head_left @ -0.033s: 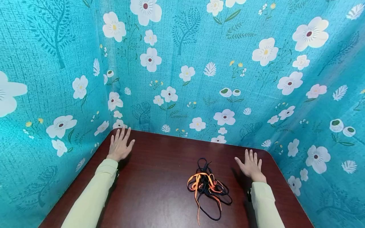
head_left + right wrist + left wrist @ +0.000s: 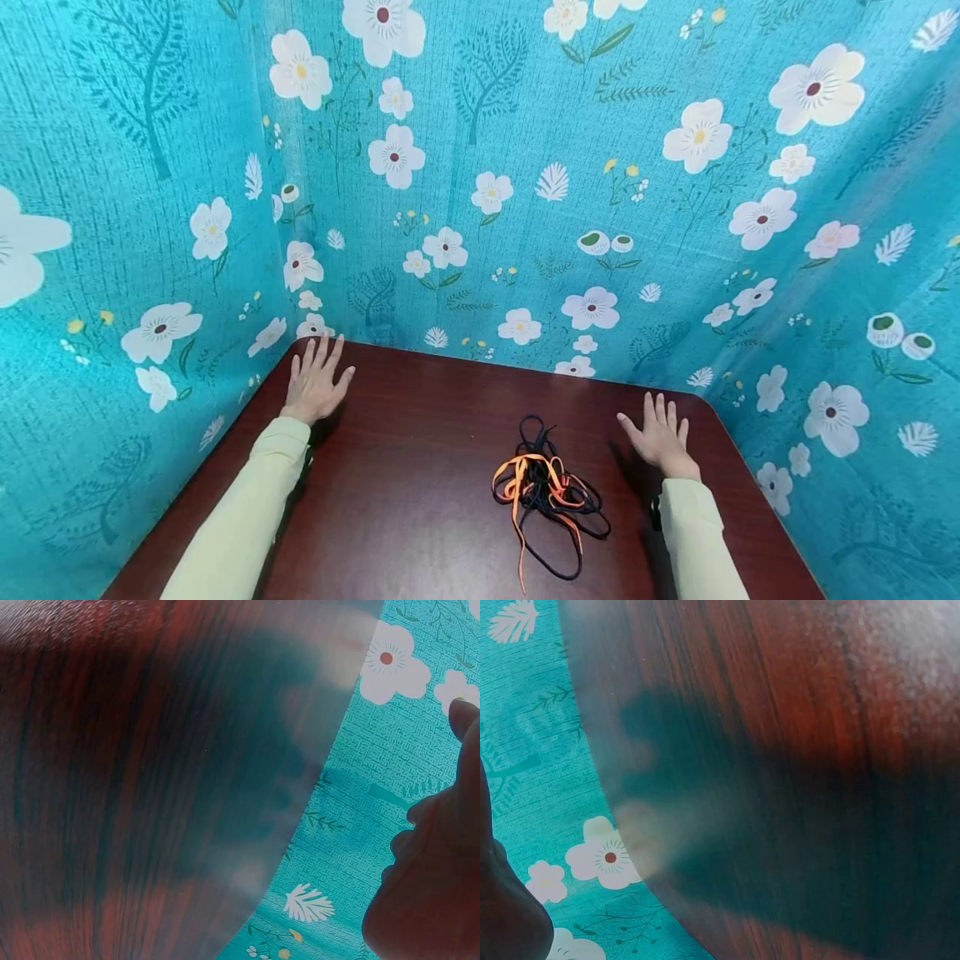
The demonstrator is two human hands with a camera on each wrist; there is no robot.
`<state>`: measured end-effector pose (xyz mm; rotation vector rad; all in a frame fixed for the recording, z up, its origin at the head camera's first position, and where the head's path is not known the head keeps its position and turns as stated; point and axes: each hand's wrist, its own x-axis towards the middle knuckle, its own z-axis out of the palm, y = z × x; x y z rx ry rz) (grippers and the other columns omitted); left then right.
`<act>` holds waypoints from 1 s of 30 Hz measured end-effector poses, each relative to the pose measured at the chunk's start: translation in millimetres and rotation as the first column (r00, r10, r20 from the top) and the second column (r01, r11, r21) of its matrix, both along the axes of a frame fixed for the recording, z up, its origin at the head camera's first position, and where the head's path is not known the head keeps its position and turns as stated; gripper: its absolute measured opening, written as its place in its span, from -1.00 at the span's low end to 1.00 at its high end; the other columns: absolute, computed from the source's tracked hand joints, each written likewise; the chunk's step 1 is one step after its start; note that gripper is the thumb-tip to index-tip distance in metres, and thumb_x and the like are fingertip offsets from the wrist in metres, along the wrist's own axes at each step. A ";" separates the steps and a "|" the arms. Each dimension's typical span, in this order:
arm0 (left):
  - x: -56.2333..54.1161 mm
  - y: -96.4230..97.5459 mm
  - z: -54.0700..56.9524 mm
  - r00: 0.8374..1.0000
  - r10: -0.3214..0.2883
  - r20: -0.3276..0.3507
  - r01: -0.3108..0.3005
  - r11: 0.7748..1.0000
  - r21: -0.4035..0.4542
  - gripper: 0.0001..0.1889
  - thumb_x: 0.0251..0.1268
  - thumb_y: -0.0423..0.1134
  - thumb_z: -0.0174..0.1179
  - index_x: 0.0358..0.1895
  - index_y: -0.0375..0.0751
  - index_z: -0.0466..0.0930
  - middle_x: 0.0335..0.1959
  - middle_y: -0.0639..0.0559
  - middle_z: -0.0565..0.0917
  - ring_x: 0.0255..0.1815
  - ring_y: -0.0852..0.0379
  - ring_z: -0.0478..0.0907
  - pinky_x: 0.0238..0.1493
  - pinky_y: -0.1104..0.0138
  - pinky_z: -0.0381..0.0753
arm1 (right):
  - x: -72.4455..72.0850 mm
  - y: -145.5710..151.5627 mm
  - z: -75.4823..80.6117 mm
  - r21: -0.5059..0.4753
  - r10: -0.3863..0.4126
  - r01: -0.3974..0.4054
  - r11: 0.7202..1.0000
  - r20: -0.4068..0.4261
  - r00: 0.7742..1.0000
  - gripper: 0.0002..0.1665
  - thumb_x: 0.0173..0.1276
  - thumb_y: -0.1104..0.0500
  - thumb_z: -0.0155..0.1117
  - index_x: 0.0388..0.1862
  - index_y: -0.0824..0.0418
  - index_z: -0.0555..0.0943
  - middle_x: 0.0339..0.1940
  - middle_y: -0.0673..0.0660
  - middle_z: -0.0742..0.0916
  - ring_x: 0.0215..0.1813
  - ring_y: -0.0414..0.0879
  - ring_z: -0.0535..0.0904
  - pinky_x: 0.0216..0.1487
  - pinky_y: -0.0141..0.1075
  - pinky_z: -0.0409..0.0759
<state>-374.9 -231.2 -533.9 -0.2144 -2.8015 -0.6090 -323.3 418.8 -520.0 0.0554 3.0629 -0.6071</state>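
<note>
Two hands are lying apart over the table [image 2: 408, 467], left hand [image 2: 315, 387] and right hand [image 2: 660, 437] both holding nothing, their fingers fanning wide. And here's the relation that seems to be deciding things: the tangle of black and orange cords [image 2: 536, 483] is sitting to the right fingers' left and back toward the person, making the right hand clearly the nearer. Its long axis is running roughly near-to-far, an orange tail trailing at the near end, black loops bulging toward the right hand. Bare wood is stretching broadly between the left fingers and the cords, more narrowly on the right. The table's far edge is passing right by the left fingertips; whether either palm is touching wood, the murky wrist views aren't settling.
</note>
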 end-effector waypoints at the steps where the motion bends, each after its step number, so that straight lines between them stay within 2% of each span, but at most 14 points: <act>1: 0.0 0.0 0.3 1.000 0.000 -0.002 0.000 1.000 0.000 -0.25 0.62 0.17 -0.19 0.67 -0.10 -0.15 0.69 -0.21 -0.22 0.65 -0.37 -0.35 0.52 -0.29 -0.41 | -0.2 0.3 -0.6 0.004 0.000 0.000 1.000 -0.003 1.000 0.18 0.56 -0.41 -0.17 0.62 0.44 -0.33 0.60 0.56 -0.25 0.58 0.49 -0.53 0.40 0.41 -0.62; 9: 2.5 0.7 2.5 1.000 -0.007 0.015 0.007 1.000 -0.004 -0.24 0.62 0.15 -0.16 0.67 -0.14 -0.15 0.67 -0.28 -0.18 0.65 -0.38 -0.37 0.52 -0.31 -0.40 | 0.9 3.3 -3.4 0.004 -0.008 0.008 1.000 -0.007 1.000 0.18 0.56 -0.39 -0.16 0.62 0.46 -0.30 0.60 0.56 -0.23 0.58 0.50 -0.50 0.40 0.41 -0.63; 15: 1.1 1.2 7.0 1.000 0.000 -0.008 0.000 1.000 -0.003 -0.25 0.62 0.14 -0.17 0.67 -0.14 -0.14 0.66 -0.32 -0.13 0.65 -0.39 -0.33 0.52 -0.31 -0.37 | 1.2 3.1 0.0 -0.008 -0.005 0.005 1.000 -0.038 0.999 0.17 0.55 -0.38 -0.13 0.62 0.46 -0.27 0.61 0.56 -0.20 0.59 0.51 -0.48 0.41 0.42 -0.59; 21: 0.2 2.8 4.3 0.999 0.001 0.046 0.000 1.000 -0.016 -0.23 0.62 0.13 -0.16 0.67 -0.16 -0.19 0.66 -0.33 -0.16 0.64 -0.41 -0.34 0.52 -0.31 -0.40 | 3.2 4.7 -3.3 0.007 -0.017 0.017 1.000 0.001 1.000 0.17 0.56 -0.37 -0.13 0.61 0.48 -0.29 0.60 0.58 -0.20 0.57 0.53 -0.47 0.41 0.44 -0.57; 26: -4.8 2.8 6.3 1.000 0.013 0.017 -0.013 1.000 -0.005 -0.23 0.61 0.10 -0.11 0.66 -0.16 -0.15 0.66 -0.34 -0.13 0.64 -0.42 -0.30 0.52 -0.32 -0.37 | -2.9 5.9 -4.0 -0.008 -0.012 0.012 1.000 -0.007 1.000 0.16 0.57 -0.36 -0.13 0.62 0.47 -0.28 0.60 0.57 -0.23 0.58 0.52 -0.50 0.41 0.42 -0.59; 30: -11.0 1.6 7.7 1.000 0.013 0.011 -0.013 1.000 -0.008 -0.23 0.62 0.13 -0.15 0.67 -0.11 -0.20 0.67 -0.32 -0.16 0.65 -0.39 -0.34 0.52 -0.31 -0.39 | -8.0 5.7 -1.5 -0.023 -0.004 0.003 1.000 -0.021 1.000 0.15 0.57 -0.35 -0.12 0.62 0.47 -0.29 0.60 0.57 -0.24 0.58 0.51 -0.51 0.40 0.42 -0.61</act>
